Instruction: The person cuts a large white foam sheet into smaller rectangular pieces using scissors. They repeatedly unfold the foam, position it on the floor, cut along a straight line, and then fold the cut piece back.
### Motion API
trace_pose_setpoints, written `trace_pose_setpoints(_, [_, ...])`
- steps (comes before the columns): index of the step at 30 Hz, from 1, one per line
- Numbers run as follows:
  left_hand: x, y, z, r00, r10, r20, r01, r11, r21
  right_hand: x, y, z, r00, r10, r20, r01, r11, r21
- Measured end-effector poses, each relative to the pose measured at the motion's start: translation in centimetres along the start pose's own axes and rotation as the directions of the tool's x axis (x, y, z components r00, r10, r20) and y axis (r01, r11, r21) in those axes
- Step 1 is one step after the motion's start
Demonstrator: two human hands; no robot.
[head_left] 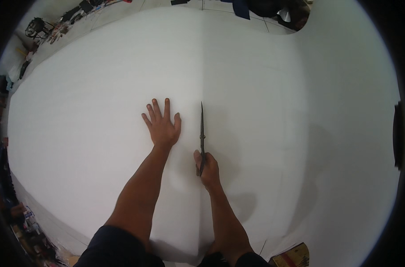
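A large white sheet point(91, 102) lies spread in front of me. Flat on it, left of the middle, rests my left hand point(164, 129), fingers spread and holding nothing. My right hand point(210, 172) grips the handles of dark metal scissors point(202, 127). Their blades point away from me and look closed together. They line up with a straight seam or edge that runs lengthwise, where the white turns from brighter on the left to greyer on the right. Whether the blades touch the sheet I cannot tell.
Black items and loose clutter, with a dark wire-like object point(38, 28), lie on the floor at the far left. More clutter point(29, 227) lines the left side. Dark things point(264, 8) sit beyond the sheet's far edge. A yellowish-brown box point(292, 257) is at the lower right.
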State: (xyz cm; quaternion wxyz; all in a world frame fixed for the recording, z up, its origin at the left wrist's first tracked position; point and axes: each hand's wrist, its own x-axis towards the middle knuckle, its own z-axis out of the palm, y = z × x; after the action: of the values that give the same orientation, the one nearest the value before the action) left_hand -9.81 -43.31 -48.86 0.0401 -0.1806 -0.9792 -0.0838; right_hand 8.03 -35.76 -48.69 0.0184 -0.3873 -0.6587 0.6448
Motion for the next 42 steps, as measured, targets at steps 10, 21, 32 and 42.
trace_pose_setpoints(10, [1.5, 0.7, -1.9, 0.991, -0.011, 0.133, 0.018, 0.999, -0.050, 13.3, -10.1, 0.1, 1.000, 0.029, 0.001, -0.029, 1.000, 0.008])
trace_pose_setpoints(21, [2.5, -0.3, -0.8, 0.960, -0.044, 0.275, 0.069, 0.994, -0.084, 31.8, -21.5, 1.3, 0.991, 0.116, 0.073, -0.128, 0.975, 0.183])
trace_pose_setpoints(32, [2.7, -0.4, -0.4, 0.974, -0.026, 0.227, 0.055, 0.991, -0.124, 46.9, -29.8, -0.6, 0.987, -0.158, -0.034, 0.155, 0.984, -0.085])
trace_pose_setpoints(42, [1.3, -0.4, 0.0, 0.998, -0.001, 0.067, 0.004, 0.999, -0.043, 14.1, -12.2, -8.8, 0.961, -0.268, -0.065, 0.274, 0.953, 0.126])
